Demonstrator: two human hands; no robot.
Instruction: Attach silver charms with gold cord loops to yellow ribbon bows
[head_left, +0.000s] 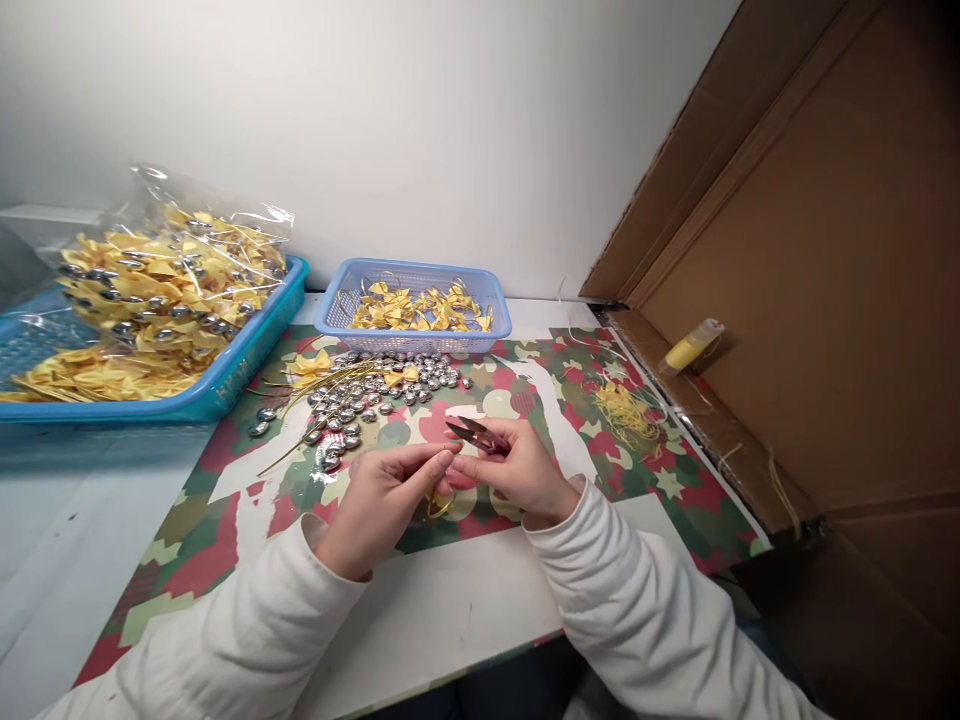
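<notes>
My right hand [521, 470] is closed round a pair of small dark thread snips [476, 434], their blades pointing left and slightly apart. Close beside it, my left hand [397, 490] has its thumb and fingers pinched together. A loop of gold cord [439, 507] hangs beneath those fingers; the pinched part is hidden. Fingertips of both hands meet or nearly meet just under the blades. Beyond my left hand lie many silver bells [352, 410], with loose gold cords [330, 385] and a yellow ribbon bow [401, 376] on top of them.
A blue basket [412, 341] of yellow bows stands at the back. A larger blue tray [217, 385] on the left carries a clear bag [172, 265] of bows with bells. Yellow thread scraps [626, 412] lie right, near a cardboard wall [810, 260] and a yellow tube [691, 347].
</notes>
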